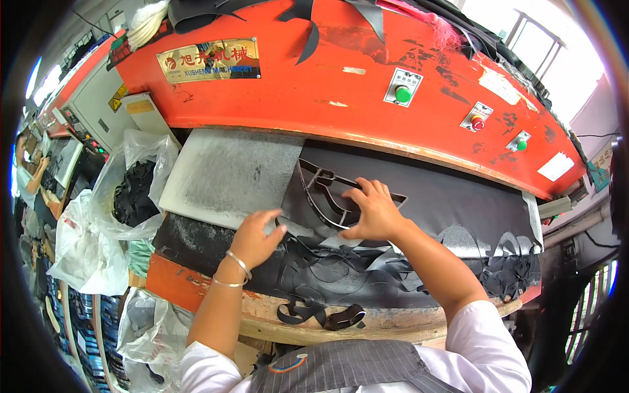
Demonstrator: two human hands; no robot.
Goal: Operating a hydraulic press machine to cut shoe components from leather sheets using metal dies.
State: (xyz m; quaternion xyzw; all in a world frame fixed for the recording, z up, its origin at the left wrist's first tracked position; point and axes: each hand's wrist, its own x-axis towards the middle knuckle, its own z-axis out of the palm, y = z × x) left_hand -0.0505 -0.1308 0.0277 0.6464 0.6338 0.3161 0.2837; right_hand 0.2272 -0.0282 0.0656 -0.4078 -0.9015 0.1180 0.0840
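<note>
A metal cutting die [319,202], a curved frame with cross-bars, stands on a black sheet [432,190] under the red press. My right hand [377,213] spans its right part, the thumb at the near edge and the fingers across the top, gripping it. The hand hides some of the die. My left hand [257,239] is apart from the die, over the sheet's left edge, its fingers curved and apart with nothing visible between them. Near both hands lie cut black offcuts [321,262] in strips and curls.
The red press beam [295,98] crosses behind, with green buttons [403,94] and a red one [477,122]. A pale grey board [226,173] lies at left. Plastic bags [92,245] with black scraps stand beside the bench. A small black curved piece [345,318] lies on the wooden edge.
</note>
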